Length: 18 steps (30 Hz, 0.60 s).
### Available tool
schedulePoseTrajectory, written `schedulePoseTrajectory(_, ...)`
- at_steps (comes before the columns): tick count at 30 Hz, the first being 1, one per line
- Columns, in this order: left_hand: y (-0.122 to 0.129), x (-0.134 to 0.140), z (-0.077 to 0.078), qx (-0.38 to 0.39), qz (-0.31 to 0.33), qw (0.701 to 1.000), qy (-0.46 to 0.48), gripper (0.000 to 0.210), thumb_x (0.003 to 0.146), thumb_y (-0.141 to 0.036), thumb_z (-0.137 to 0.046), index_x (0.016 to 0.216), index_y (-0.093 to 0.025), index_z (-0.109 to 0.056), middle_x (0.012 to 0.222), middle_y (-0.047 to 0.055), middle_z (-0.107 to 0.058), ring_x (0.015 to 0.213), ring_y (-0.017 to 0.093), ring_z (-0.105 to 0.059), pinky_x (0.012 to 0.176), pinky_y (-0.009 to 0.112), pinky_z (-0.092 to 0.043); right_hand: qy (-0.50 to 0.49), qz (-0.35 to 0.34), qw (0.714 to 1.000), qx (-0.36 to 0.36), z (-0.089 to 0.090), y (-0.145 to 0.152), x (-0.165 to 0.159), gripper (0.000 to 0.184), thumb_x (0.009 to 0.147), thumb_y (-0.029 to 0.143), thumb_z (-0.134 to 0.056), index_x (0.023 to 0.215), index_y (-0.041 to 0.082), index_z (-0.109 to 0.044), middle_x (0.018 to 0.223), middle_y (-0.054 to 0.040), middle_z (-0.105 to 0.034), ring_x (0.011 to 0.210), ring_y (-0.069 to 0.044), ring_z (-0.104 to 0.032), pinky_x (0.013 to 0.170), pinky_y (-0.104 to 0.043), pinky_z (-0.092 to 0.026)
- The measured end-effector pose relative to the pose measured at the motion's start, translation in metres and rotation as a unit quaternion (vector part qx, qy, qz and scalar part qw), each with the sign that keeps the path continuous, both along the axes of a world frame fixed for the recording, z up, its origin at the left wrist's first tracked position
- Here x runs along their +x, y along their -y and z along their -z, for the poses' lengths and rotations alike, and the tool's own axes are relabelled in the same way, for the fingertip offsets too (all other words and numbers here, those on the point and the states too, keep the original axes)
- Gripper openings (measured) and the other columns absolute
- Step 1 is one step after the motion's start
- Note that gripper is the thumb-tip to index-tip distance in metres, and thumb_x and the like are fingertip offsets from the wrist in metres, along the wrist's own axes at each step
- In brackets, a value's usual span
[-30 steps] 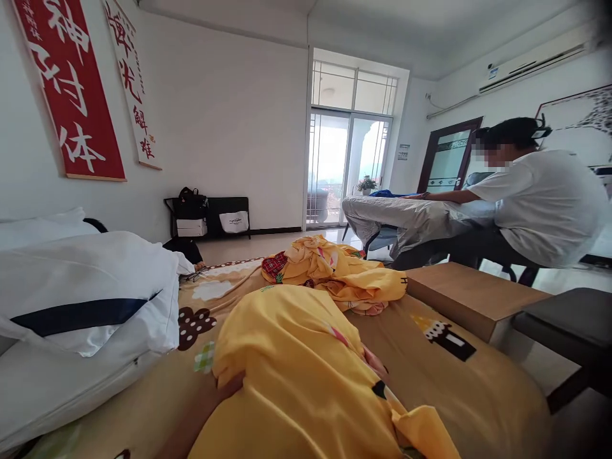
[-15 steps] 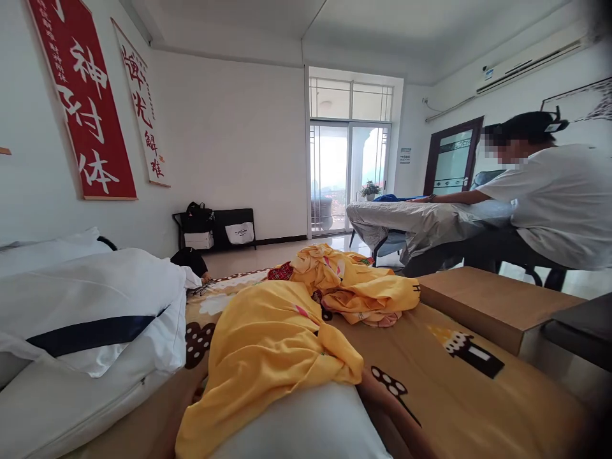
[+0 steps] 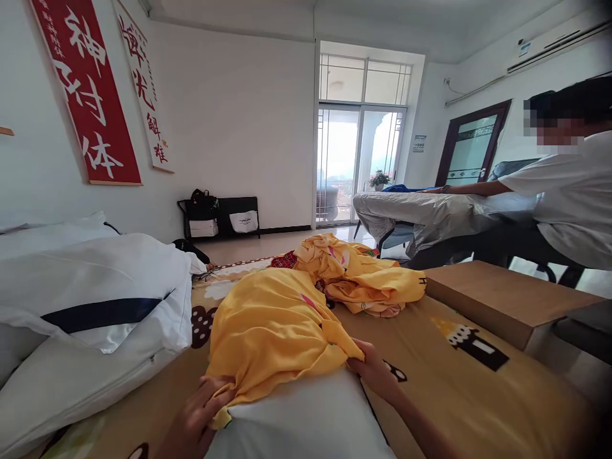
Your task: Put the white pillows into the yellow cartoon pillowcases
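Note:
A yellow pillowcase [image 3: 272,325] with pink prints covers the far part of a white pillow [image 3: 306,417], whose near part lies bare in front of me. At the near left edge of the cloth, my left hand [image 3: 203,408] is closed with the fabric between its fingers. On the opposite side, my right hand [image 3: 368,366] pinches the right edge of the pillowcase. Both hands are beside the pillow, which rests on a brown patterned sheet [image 3: 459,395].
Crumpled yellow fabric [image 3: 354,274] lies beyond the pillow. White pillows [image 3: 119,274] are stacked at left. A brown box [image 3: 507,293] stands at right. Another person [image 3: 568,178] sits by a covered table [image 3: 421,207].
My left hand has come into view, gripping the pillowcase's left edge. The right hand shows more clearly at the right edge. My view has tilted slightly down and turned left.

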<state>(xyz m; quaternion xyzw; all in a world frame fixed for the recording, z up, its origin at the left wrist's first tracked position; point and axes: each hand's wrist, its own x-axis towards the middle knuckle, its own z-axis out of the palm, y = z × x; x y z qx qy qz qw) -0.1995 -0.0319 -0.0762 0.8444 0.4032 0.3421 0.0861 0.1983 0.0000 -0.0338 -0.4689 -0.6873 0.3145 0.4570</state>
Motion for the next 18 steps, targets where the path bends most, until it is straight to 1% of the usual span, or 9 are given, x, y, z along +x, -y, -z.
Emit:
schedulePoseTrajectory(2, -0.001, -0.003, -0.022, -0.009, 0.028, 0.999, 0.033, 0.039, 0.095, -0.043, -0.038, 0.089, -0.023, -0.071, 0.097, 0.010, -0.070, 0.095, 0.022, -0.063, 0.090, 0.033, -0.049, 0.002, 0.067, 0.996, 0.050, -0.024, 0.007, 0.005, 0.026, 0.074, 0.040, -0.054, 0.071, 0.017, -0.065, 0.066, -0.0034, -0.061, 0.061, -0.018, -0.051, 0.058, -0.029, -0.046)
schedulePoseTrajectory(4, 0.001, -0.004, -0.058, -0.046, 0.028, 0.994, 0.096, 0.045, 0.094, -0.050, -0.037, 0.072, -0.020, -0.063, 0.077, 0.006, -0.065, 0.075, 0.018, -0.060, 0.072, 0.027, -0.050, 0.000, 0.129, 0.986, 0.108, -0.059, 0.015, 0.013, 0.027, 0.074, 0.043, -0.055, 0.063, 0.018, -0.061, 0.059, -0.0022, -0.057, 0.058, -0.018, -0.051, 0.054, -0.028, -0.045)
schedulePoseTrajectory(7, 0.002, 0.000, -0.116, -0.033, -0.091, 0.971, 0.220, 0.050, 0.090, -0.061, -0.040, 0.064, -0.019, -0.051, 0.065, 0.001, -0.052, 0.060, 0.013, -0.047, 0.054, 0.023, -0.040, 0.022, 0.162, 0.972, 0.171, -0.109, 0.021, 0.019, 0.028, 0.069, 0.047, -0.065, 0.064, 0.019, -0.063, 0.062, -0.0020, -0.059, 0.064, -0.020, -0.056, 0.057, -0.028, -0.047)
schedulePoseTrajectory(9, 0.001, 0.002, -0.139, 0.000, -0.162, 0.947, 0.276, 0.049, 0.089, -0.061, -0.040, 0.065, -0.019, -0.047, 0.064, 0.000, -0.046, 0.058, 0.012, -0.041, 0.052, 0.023, -0.035, -0.006, 0.201, 0.959, 0.200, -0.122, 0.025, 0.018, 0.032, 0.067, 0.049, -0.070, 0.074, 0.019, -0.067, 0.071, -0.0030, -0.064, 0.070, -0.021, -0.060, 0.060, -0.028, -0.049)
schedulePoseTrajectory(12, 0.002, -0.002, -0.136, -0.028, -0.123, 0.970, 0.208, 0.045, 0.088, -0.059, -0.038, 0.068, -0.020, -0.048, 0.062, -0.001, -0.045, 0.056, 0.012, -0.039, 0.050, 0.022, -0.033, -0.017, 0.172, 0.968, 0.179, -0.102, 0.035, 0.015, 0.033, 0.073, 0.047, -0.069, 0.091, 0.020, -0.070, 0.086, -0.0042, -0.069, 0.078, -0.021, -0.062, 0.068, -0.029, -0.051)
schedulePoseTrajectory(14, 0.003, -0.006, -0.119, -0.103, -0.046, 0.993, 0.035, 0.037, 0.077, -0.058, -0.055, 0.074, -0.021, -0.053, 0.065, -0.002, -0.053, 0.057, 0.012, -0.044, 0.052, 0.022, -0.034, 0.072, 0.050, 0.991, 0.098, -0.080, 0.042, 0.019, 0.021, 0.076, 0.041, -0.066, 0.085, 0.022, -0.072, 0.078, -0.0029, -0.069, 0.072, -0.020, -0.062, 0.066, -0.029, -0.051)
schedulePoseTrajectory(15, 0.004, -0.008, -0.113, -0.137, -0.020, 0.989, -0.053, 0.033, 0.071, -0.053, -0.063, 0.077, -0.021, -0.055, 0.067, -0.002, -0.057, 0.058, 0.012, -0.047, 0.053, 0.021, -0.034, 0.126, -0.005, 0.990, 0.055, -0.073, 0.045, 0.024, 0.017, 0.077, 0.038, -0.065, 0.077, 0.022, -0.072, 0.070, -0.0023, -0.067, 0.066, -0.019, -0.061, 0.064, -0.030, -0.050)
schedulePoseTrajectory(16, 0.004, -0.010, -0.110, -0.161, -0.008, 0.979, -0.122, 0.029, 0.069, -0.047, -0.068, 0.078, -0.022, -0.056, 0.069, -0.002, -0.060, 0.060, 0.013, -0.050, 0.055, 0.021, -0.034, 0.166, -0.034, 0.985, 0.027, -0.070, 0.047, 0.032, 0.017, 0.076, 0.036, -0.064, 0.071, 0.022, -0.072, 0.065, -0.0023, -0.066, 0.063, -0.020, -0.061, 0.062, -0.031, -0.049)
schedulePoseTrajectory(18, 0.006, -0.015, -0.117, -0.157, -0.010, 0.974, -0.164, 0.018, 0.074, -0.038, -0.064, 0.073, -0.021, -0.057, 0.066, -0.002, -0.061, 0.060, 0.013, -0.052, 0.057, 0.021, -0.034, 0.179, -0.016, 0.983, 0.037, -0.080, 0.051, 0.052, 0.018, 0.073, 0.037, -0.064, 0.073, 0.022, -0.074, 0.069, -0.0052, -0.068, 0.068, -0.023, -0.064, 0.065, -0.034, -0.050)
